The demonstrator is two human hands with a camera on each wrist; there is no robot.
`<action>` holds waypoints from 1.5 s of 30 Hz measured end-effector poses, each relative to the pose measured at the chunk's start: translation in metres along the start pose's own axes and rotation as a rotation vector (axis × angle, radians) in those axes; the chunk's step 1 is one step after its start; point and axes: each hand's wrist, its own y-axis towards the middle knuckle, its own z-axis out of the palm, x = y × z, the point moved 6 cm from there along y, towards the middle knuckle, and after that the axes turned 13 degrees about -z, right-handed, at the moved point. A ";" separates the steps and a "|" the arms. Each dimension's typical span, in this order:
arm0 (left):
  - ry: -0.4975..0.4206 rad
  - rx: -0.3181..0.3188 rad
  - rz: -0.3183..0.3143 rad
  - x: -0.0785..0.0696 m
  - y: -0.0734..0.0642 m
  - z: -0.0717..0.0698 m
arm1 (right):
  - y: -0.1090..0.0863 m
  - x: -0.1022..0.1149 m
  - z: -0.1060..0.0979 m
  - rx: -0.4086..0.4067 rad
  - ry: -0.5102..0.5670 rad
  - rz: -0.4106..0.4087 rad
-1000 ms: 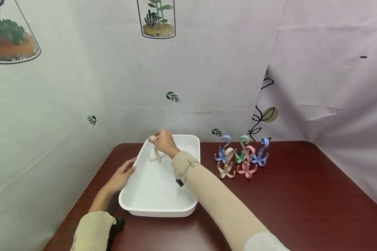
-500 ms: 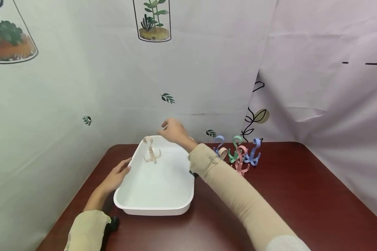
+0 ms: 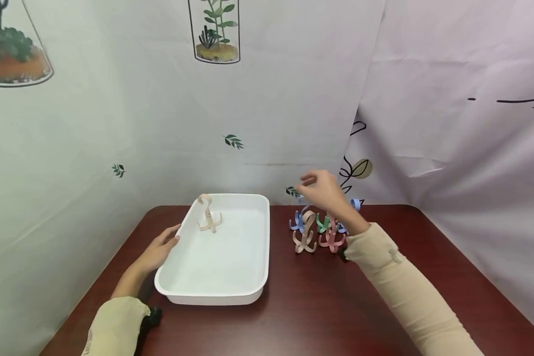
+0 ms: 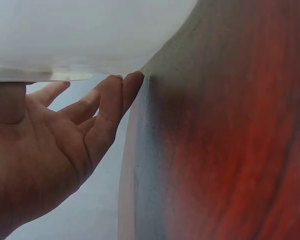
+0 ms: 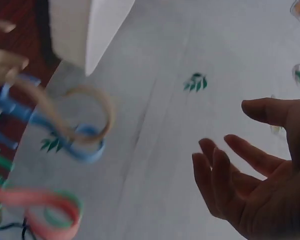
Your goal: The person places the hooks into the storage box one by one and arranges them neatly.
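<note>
My left hand holds the left side of a white tray; in the left wrist view its thumb goes over the rim and its fingertips reach the outer wall. Inside the tray, at the far left, stands a beige multi-prong hanging hook. My right hand is raised over a cluster of similar hooks, fingers loosely bent and holding nothing. That cluster has a beige hook, a pink hook, a green hook and two blue hooks, one of them a blue hook at the left; my right arm partly covers them.
Tray and hooks stand on a dark red-brown table. A pale printed cloth hangs right behind the table's far edge and along both sides.
My right hand has let go of the beige hook in the tray and moved right, out over the other hooks. My left hand stays at the tray's left side.
</note>
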 end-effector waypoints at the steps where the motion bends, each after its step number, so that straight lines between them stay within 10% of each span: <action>1: 0.002 0.000 -0.003 0.000 0.000 0.000 | -0.007 -0.008 -0.004 0.001 -0.024 0.015; 12: 0.024 0.009 -0.019 -0.001 0.000 -0.003 | -0.056 -0.079 -0.019 0.006 -0.190 0.113; 26: 0.005 0.015 -0.054 0.001 0.000 -0.004 | -0.058 -0.094 -0.017 -0.019 -0.167 0.053; 45: 0.016 0.017 -0.033 -0.003 -0.001 -0.003 | -0.021 -0.006 -0.070 -0.168 -0.162 -0.106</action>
